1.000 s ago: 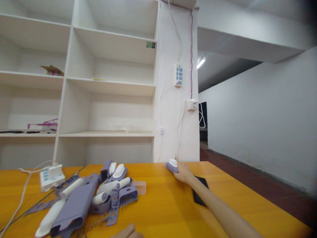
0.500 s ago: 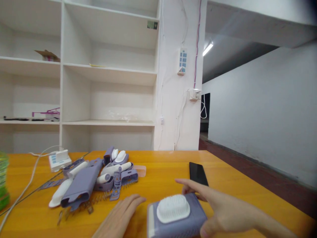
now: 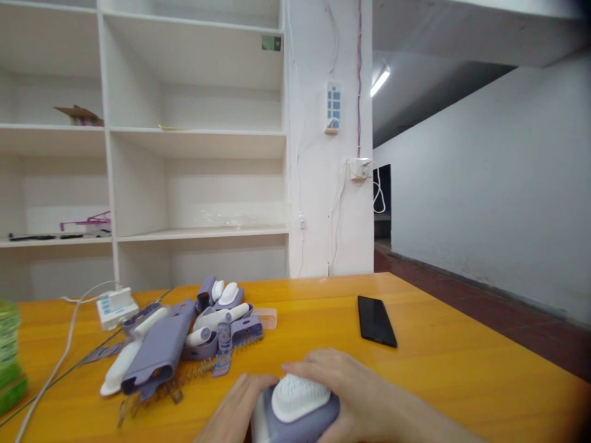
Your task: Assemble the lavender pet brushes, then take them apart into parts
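Note:
At the near edge of the view is a purple box with a pale left end (image 3: 307, 424). A white oval bristle brush (image 3: 300, 400) sits on its top. My right hand (image 3: 353, 391) wraps round the box's right side, its fingers reaching over to the back of the brush. My left hand (image 3: 237, 403) closes on the box's left rear edge, fingertips close to the brush. The lower part of the box is cut off by the frame. To the left lies a pile of purple parts (image 3: 161, 347) with white oval-headed pieces and thin metal springs (image 3: 194, 370).
A black phone (image 3: 376, 321) lies at the right of the orange table (image 3: 443, 369). Left are a white power strip (image 3: 117, 307), a cable (image 3: 60, 354) and a green bottle (image 3: 10, 363). A clear plastic piece (image 3: 265, 318) is behind the pile. White shelves (image 3: 198, 234) stand beyond.
My hands have come together: the left has moved onto the box, and the right has shifted left, over its top. The box has moved slightly left and nearer. The camera view has tilted a little.

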Demonstrator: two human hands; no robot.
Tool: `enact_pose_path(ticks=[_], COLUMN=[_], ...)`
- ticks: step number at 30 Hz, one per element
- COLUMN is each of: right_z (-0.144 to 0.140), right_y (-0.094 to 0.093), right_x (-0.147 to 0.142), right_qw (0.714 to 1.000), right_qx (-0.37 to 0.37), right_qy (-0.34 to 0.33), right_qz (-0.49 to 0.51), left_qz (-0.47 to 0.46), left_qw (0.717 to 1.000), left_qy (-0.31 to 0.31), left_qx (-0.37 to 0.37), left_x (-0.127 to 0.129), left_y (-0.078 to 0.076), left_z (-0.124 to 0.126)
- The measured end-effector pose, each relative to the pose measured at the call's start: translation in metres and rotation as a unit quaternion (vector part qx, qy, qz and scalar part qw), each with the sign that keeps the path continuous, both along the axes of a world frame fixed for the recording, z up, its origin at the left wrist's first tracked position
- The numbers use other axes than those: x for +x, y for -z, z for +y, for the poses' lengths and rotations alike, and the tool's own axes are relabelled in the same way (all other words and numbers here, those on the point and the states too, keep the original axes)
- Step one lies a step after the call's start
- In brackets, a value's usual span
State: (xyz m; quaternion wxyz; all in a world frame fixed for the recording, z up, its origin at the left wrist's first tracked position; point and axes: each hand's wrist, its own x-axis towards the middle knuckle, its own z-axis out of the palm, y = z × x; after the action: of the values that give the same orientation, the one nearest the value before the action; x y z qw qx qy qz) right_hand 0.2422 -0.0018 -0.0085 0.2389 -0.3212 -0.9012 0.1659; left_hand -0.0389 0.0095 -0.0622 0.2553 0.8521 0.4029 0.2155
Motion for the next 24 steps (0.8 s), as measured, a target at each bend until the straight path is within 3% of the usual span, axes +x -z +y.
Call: enact_pose_path(ticks=[6,12,18,24], right_z=[0.011,0.011,0.010,0.016], right_y=[0.001,0.001,0.005,0.008], right_x=[0.006,0.007,0.003,0.021], right_qw=[0.999,0.997,0.996,0.995], right_qx=[0.008,-0.027,-0.027,-0.034], right_qy=[-0.009,0.004,-0.001,0.068], right_qz=[0.036,0.078,0.079,0.062], left_qz=[0.003,0.013,0.017,0.019], left_qw=[0.999,0.999,0.997,0.991], left_qy=[0.010,0.005,-0.040,-0.097], left_qx=[0.036,0.030,0.062,0.089], left_x=[0.014,0.011,0.015,-0.011], left_y=[-0.017,-0.025,-0.046,-0.051], left_z=[-0.005,-0.006,-0.028,-0.035])
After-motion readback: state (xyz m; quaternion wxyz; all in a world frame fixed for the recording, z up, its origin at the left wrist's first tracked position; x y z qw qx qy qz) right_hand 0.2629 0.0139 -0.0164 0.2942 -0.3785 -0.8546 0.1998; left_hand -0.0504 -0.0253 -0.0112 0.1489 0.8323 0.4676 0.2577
